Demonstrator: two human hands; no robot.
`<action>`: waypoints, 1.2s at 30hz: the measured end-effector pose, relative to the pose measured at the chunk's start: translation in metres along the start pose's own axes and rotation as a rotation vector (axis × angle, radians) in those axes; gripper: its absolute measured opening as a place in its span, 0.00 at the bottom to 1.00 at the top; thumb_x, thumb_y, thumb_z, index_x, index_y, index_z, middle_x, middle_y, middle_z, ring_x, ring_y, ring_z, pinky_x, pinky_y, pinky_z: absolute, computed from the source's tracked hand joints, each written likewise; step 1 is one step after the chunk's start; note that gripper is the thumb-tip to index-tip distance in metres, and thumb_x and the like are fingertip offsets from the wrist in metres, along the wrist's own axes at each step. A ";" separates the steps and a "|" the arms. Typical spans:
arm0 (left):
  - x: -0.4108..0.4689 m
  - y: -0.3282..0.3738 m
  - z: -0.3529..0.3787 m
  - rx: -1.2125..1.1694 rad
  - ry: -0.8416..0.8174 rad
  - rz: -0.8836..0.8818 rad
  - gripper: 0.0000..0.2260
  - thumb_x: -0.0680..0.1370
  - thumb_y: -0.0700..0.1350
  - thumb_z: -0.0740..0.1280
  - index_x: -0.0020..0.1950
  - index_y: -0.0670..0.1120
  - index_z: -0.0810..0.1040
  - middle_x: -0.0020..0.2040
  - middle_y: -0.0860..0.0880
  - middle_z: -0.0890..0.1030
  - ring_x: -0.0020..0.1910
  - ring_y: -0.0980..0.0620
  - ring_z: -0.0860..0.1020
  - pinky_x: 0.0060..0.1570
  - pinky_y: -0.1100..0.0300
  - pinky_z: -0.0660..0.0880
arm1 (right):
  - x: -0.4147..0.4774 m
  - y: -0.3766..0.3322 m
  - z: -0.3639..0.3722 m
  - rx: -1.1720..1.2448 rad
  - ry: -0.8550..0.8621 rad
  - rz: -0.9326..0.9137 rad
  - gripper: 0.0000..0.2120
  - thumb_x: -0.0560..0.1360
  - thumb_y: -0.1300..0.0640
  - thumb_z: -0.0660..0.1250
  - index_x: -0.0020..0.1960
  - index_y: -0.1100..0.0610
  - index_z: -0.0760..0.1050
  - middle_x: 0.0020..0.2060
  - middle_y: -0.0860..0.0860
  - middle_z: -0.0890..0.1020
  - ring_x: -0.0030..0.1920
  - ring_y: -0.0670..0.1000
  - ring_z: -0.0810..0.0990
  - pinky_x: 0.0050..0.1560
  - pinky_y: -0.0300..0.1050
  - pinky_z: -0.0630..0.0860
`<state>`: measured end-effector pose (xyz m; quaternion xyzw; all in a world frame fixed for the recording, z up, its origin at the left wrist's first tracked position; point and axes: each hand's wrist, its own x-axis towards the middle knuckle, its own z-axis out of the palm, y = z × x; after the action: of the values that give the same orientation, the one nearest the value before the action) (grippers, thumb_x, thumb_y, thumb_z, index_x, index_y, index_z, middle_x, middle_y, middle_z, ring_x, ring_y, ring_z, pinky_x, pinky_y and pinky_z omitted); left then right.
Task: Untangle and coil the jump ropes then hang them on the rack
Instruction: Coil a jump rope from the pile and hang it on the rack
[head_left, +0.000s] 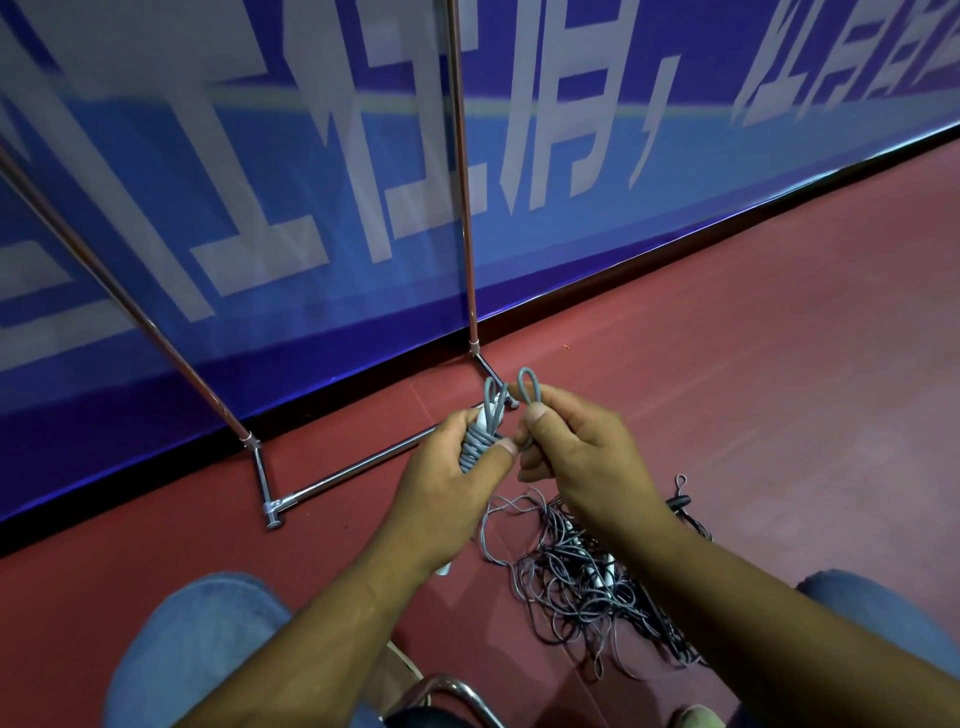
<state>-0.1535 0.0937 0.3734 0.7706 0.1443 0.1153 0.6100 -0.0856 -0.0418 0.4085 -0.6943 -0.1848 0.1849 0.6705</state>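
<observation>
At the very bottom edge a curved metal tube (448, 687) shows between the person's two knees, the left knee (208, 649) and the right knee (862, 597), both in blue denim. Both bare forearms reach forward from there over the red floor (753, 322). On the floor under the right forearm lies a tangled pile of ropes (582, 592), thin grey and dark cords looped over one another, with white handles half buried in it and a black handle (678, 501) at its far edge. Above and beyond the pile, the left hand (452, 467) is curled round a coiled rope bundle (479, 439), grey cord wound tightly about white handles, with the thumb pressed across the windings. Just beside it the right hand (576, 452) pinches a grey loop (528, 395) of the same cord between thumb and forefinger, the loop standing up above the fingertips, while the other fingers are bent loosely. The two hands are nearly touching at the thumbs. Behind them stands the rack (358, 465), a frame of shiny tubes with a low bar resting on the floor and two uprights rising out of view. Farthest back is a blue banner (270, 171) with large white characters, meeting the floor along a dark strip.
</observation>
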 end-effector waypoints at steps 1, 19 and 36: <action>0.000 0.001 0.000 -0.018 0.006 0.002 0.12 0.75 0.56 0.67 0.56 0.55 0.80 0.45 0.51 0.83 0.42 0.51 0.79 0.45 0.48 0.78 | 0.000 -0.001 0.000 0.011 -0.003 0.002 0.11 0.84 0.64 0.58 0.57 0.68 0.77 0.33 0.50 0.78 0.34 0.53 0.74 0.38 0.49 0.76; -0.002 0.005 0.003 -0.226 0.129 0.044 0.14 0.88 0.43 0.55 0.62 0.47 0.81 0.52 0.53 0.86 0.51 0.59 0.81 0.52 0.67 0.75 | 0.017 -0.012 0.001 -0.001 -0.038 0.169 0.09 0.80 0.67 0.64 0.51 0.62 0.83 0.31 0.51 0.80 0.30 0.49 0.73 0.32 0.41 0.74; -0.002 0.002 -0.012 0.087 0.096 0.053 0.08 0.84 0.53 0.63 0.61 0.61 0.79 0.54 0.65 0.83 0.55 0.65 0.80 0.51 0.74 0.72 | 0.023 0.005 -0.007 -0.248 -0.151 0.039 0.11 0.82 0.63 0.63 0.54 0.52 0.84 0.40 0.48 0.80 0.39 0.44 0.79 0.43 0.43 0.83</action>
<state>-0.1595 0.1032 0.3777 0.7936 0.1576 0.1619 0.5650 -0.0616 -0.0366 0.4039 -0.7595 -0.2428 0.2253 0.5599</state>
